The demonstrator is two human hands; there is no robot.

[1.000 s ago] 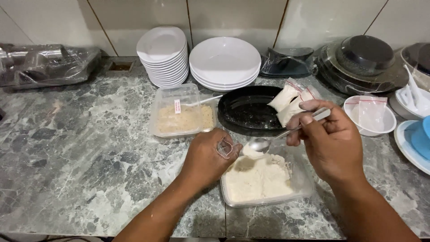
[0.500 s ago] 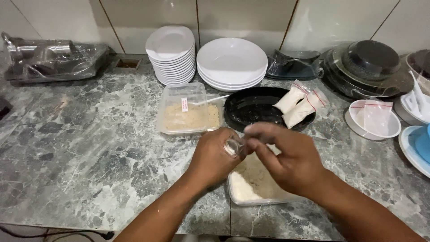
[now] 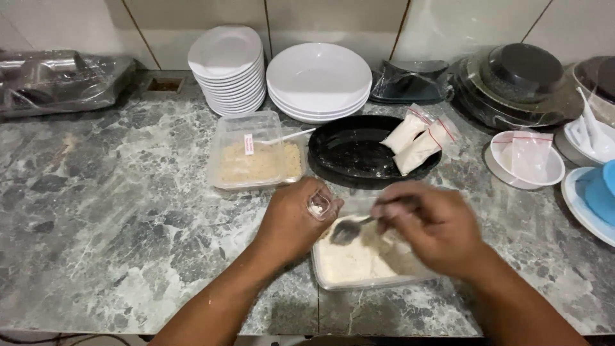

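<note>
Left hand: the left hand (image 3: 296,221) is gripping a small clear zip bag (image 3: 318,205), fingers curled shut around it and pinching its mouth open, just above the near-left rim of the white-powder tub (image 3: 359,266).
Right hand: the right hand (image 3: 430,224) is closing its fingers on a metal spoon (image 3: 349,230), blurred with motion, the bowl hanging over the tub and just beside the bag.
Tub: the clear tub of white powder is sitting at the table's (image 3: 115,211) near edge, partly hidden under both hands.
Behind the tub: a second clear tub of tan crumbs (image 3: 256,160), a black tray (image 3: 359,154) with two filled sachets (image 3: 416,138), and white plate stacks (image 3: 317,80) are standing further back.
Risk: the bag mouth is looking narrow against the spoon; a fast or tilted pour is likely sending powder over the fingers and onto the table.
Risk: a slackening pinch could be letting the bag fold shut or drop into the tub.
</note>
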